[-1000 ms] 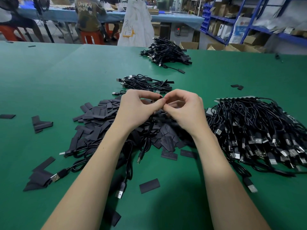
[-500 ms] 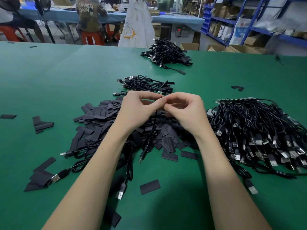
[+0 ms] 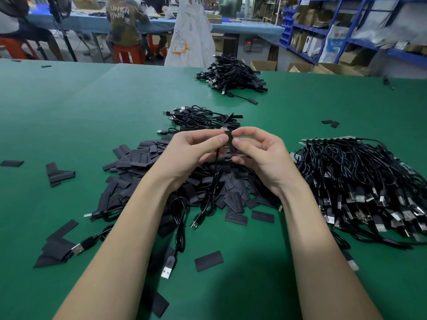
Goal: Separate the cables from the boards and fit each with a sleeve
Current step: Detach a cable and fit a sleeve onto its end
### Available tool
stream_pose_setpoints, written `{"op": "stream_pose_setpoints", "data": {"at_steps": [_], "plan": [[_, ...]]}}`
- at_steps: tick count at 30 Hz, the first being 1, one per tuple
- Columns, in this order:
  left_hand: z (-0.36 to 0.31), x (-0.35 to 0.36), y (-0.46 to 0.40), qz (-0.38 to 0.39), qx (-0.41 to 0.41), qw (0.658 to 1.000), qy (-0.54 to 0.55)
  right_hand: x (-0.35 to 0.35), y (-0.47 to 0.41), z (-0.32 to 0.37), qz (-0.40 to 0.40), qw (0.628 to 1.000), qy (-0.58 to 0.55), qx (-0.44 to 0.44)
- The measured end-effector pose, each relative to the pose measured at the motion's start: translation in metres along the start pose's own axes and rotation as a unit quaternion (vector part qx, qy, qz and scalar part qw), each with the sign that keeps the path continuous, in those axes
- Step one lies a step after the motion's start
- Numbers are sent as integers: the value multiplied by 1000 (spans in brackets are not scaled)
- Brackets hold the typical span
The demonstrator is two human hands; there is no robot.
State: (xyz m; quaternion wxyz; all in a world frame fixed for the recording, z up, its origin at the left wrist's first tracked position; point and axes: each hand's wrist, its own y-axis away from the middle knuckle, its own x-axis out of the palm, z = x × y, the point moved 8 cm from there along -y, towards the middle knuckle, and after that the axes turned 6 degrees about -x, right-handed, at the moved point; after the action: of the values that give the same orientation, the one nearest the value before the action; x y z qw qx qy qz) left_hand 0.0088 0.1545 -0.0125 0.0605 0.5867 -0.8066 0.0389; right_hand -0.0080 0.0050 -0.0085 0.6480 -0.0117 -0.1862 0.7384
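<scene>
**benchmonkey:** So what's going on at the hands? Looks like both are meeting over the loose sleeve pile.

**wirewrangler:** Yep. The left hand is pinching the cable near its top end, thumb and forefinger pressing together on it, and the right hand is pinching a black sleeve between thumb and forefinger right beside it. Fingertips of both hands are nearly touching, so neither is really nearer; the sleeve is sitting between them.

**benchmonkey:** Which way is the sleeve lying?

**wirewrangler:** Long axis is running roughly up and down, tilting slightly, in line with the cable, which is hanging straight down from the left fingers and trailing to its USB plug near the table. Little pins are peeking out the sleeve's top end, so I'm guessing the small end is already partway inside.

**benchmonkey:** So the next move is sliding along that axis?

**wirewrangler:** That's my read. Can't tell how far it's seated though. The unsorted bundle is waiting on the right, finished heap just beyond the hands.
</scene>
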Motion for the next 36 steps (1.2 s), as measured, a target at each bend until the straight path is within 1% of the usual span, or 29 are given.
{"op": "stream_pose_setpoints", "data": {"at_steps": [4,8,13,19,25,28,31,34,36], "plan": [[3,2,0,20,-9,1000,7,5,1,-5,22,999,-16,18],[1,5,2,35,-3,999,11,7,1,-6,28,997,-68,28],[-1,8,4,46,3,999,27,9,3,-8,37,993,-107,42],[0,8,3,49,10,998,31,14,5,-9,52,989,-130,48],[-2,8,4,53,18,998,13,13,5,-10,55,989,-125,55],[-2,5,4,37,18,999,-19,13,4,-11,54,990,-114,56],[-4,3,3,14,24,998,-52,12,3,-11,48,994,-79,50],[-4,0,1,-21,24,997,-67,7,0,-10,17,998,-36,40],[-3,-3,-1,-49,23,997,-58,2,-1,-10,-7,999,-23,41]]}}
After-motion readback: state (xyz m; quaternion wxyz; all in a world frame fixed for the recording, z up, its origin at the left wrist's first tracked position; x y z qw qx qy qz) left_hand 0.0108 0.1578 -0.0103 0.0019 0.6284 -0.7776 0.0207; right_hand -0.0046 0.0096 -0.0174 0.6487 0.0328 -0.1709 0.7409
